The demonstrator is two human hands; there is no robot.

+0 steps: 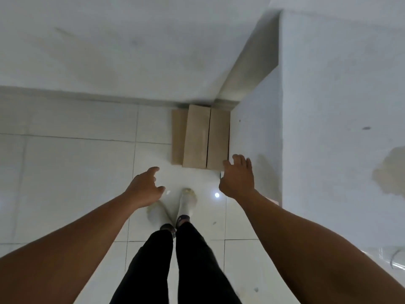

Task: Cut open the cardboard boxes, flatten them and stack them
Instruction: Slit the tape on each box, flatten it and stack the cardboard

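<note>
Flattened brown cardboard boxes (200, 137) lie stacked on the white tiled floor in the corner, against the wall and a white pillar. My left hand (145, 187) hovers in the air below and left of the stack, fingers loosely spread, holding nothing. My right hand (237, 177) hangs just past the stack's near right corner, fingers relaxed and spread, also empty. Neither hand touches the cardboard. No cutter is in view.
A white wall (109, 51) runs along the far side and a white pillar (317, 106) stands at the right. My own legs and white shoes (187, 201) are on the tiled floor (65, 172) below the hands. A stain marks the pillar at the right edge.
</note>
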